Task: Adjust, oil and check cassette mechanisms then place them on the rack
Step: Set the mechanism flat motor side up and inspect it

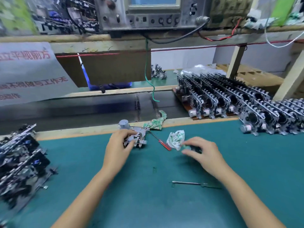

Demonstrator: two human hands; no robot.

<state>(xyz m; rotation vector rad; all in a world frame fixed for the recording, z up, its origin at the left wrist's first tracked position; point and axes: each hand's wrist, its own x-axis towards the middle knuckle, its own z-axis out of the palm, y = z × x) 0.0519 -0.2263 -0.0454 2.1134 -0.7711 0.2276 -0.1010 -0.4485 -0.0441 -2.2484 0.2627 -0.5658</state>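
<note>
Under wooden shelf (98, 41), teal mat (148, 203) (smudged)

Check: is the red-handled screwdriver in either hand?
No: the red-handled screwdriver lies on the mat between both hands.

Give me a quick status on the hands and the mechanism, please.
Left hand grips mechanism on mat. Right hand over small dark item, grip unclear. Red screwdriver and rag between hands.

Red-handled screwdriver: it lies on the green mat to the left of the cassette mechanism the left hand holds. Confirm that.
Not quite. The head view shows the red-handled screwdriver lying on the green mat to the right of the cassette mechanism, between it and the crumpled cloth. The left hand does hold the mechanism.
</note>
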